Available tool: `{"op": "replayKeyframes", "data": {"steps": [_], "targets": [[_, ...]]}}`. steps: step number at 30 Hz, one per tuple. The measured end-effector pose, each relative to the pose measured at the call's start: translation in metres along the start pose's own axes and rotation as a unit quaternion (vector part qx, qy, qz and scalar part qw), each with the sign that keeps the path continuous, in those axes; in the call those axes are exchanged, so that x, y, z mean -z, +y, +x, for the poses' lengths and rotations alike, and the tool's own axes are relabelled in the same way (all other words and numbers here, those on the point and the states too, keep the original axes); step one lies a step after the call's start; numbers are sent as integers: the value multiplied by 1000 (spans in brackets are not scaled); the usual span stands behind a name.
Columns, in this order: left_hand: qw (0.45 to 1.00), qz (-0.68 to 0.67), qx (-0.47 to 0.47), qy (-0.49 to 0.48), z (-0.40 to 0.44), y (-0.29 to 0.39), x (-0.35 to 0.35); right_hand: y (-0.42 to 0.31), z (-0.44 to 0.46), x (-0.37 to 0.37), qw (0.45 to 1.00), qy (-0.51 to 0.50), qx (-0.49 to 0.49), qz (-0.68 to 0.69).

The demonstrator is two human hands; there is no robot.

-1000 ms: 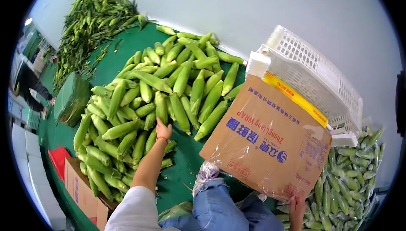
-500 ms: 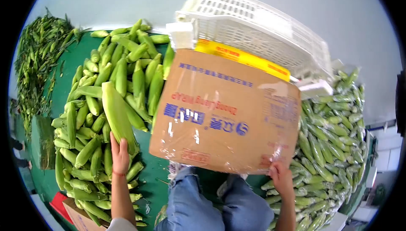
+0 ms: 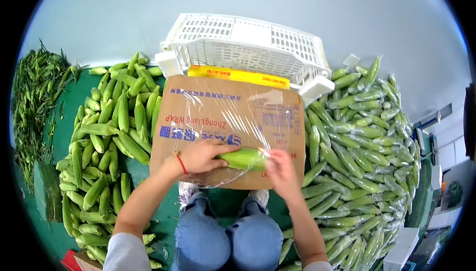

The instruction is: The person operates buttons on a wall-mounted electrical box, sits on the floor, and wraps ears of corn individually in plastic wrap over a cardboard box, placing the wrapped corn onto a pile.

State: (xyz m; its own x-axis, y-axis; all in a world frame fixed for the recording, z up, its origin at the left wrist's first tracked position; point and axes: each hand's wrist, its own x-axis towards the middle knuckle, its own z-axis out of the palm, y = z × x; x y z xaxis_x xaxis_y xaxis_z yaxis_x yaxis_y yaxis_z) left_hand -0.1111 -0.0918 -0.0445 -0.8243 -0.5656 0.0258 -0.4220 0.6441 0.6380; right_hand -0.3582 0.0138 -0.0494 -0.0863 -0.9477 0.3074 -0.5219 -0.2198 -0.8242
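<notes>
A green ear of corn (image 3: 243, 159) in its husk lies crosswise on the cardboard box (image 3: 198, 103) in front of me. My left hand (image 3: 202, 155), a red string on its wrist, is closed on the corn's left end. At the other end, my right hand (image 3: 282, 169) pinches clear plastic wrap (image 3: 250, 129) close to the corn's tip. The wrap stretches over the box top, and its loose edge runs under the corn. Behind the box sits a yellow wrap carton (image 3: 238, 76) against a white plastic crate (image 3: 248, 47).
Unwrapped corn (image 3: 101, 181) is heaped to the left on the green floor (image 3: 171, 211). Wrapped corn (image 3: 357, 157) forms a large pile on the right. Husk trimmings (image 3: 37, 102) lie at far left beside a green block (image 3: 49, 191). My knees are below the box.
My left hand has brought the ear of corn from the left pile onto the box. My right hand has moved up from the box's lower right corner to the corn's tip. The view has shifted.
</notes>
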Motion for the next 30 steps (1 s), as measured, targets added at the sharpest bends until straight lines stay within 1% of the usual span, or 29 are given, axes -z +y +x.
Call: {"op": "replayKeyframes", "data": {"steps": [1,3,4,6,7,8,9,10,11,12,13,14,16,17,18,19,20,21,22,23,25,26,27,28,29,30], "targets": [[998,53,-4,38,-2,0,-3,7,19,-14,994,-4,61,-90],[970,147,8,192,-26,23,-6,16,41,-35,950,-19,171,-262],[944,196,16,265,-38,31,-12,21,48,-38,952,-31,156,-260],[942,207,73,253,-77,23,-47,28,53,-41,959,-43,106,-259],[941,208,106,245,-97,11,-58,31,54,-42,960,-38,113,-254],[948,184,129,225,-110,-1,-56,31,56,-42,960,-33,120,-251],[950,147,175,215,-109,-10,-34,31,61,-41,959,-29,129,-249],[936,114,210,258,-101,-21,-6,28,64,-41,959,-25,141,-244],[916,87,208,331,-81,-31,27,30,65,-42,959,-36,148,-240],[913,80,173,361,-50,-33,57,32,68,-42,958,-42,155,-237],[925,72,129,350,-13,-36,78,31,70,-42,957,-49,164,-234],[943,40,96,315,24,-47,81,32,71,-42,957,-47,170,-229],[986,29,101,133,83,-62,57,35,73,-41,957,-40,185,-221],[994,99,20,39,99,-75,29,35,74,-41,960,-47,168,-220],[983,166,-61,-56,106,-76,-2,35,75,-42,962,-54,148,-221],[975,205,69,-59,93,-28,-4,37,73,-43,965,-63,126,-220],[976,194,69,-65,77,-10,-6,28,70,-40,955,-138,51,-257],[986,82,104,-103,55,15,3,9,68,-33,934,-212,-24,-288],[986,15,129,-106,32,31,-3,-3,65,-32,900,-286,-100,-313],[995,89,48,3,-3,40,-29,-5,59,-35,912,-288,-99,-275],[989,132,56,18,-12,44,-27,-6,48,-40,931,-288,-97,-201],[983,160,73,52,-6,34,-28,-13,53,-37,938,-257,-123,-196],[974,187,92,86,8,14,-26,-7,56,-36,955,-221,-1,-200],[963,216,108,121,24,-8,-19,2,61,-36,956,-178,122,-200],[945,266,122,148,45,-33,-2,7,67,-39,941,-128,245,-195],[923,316,135,175,66,-58,17,8,76,-44,916,-169,288,-223]]}}
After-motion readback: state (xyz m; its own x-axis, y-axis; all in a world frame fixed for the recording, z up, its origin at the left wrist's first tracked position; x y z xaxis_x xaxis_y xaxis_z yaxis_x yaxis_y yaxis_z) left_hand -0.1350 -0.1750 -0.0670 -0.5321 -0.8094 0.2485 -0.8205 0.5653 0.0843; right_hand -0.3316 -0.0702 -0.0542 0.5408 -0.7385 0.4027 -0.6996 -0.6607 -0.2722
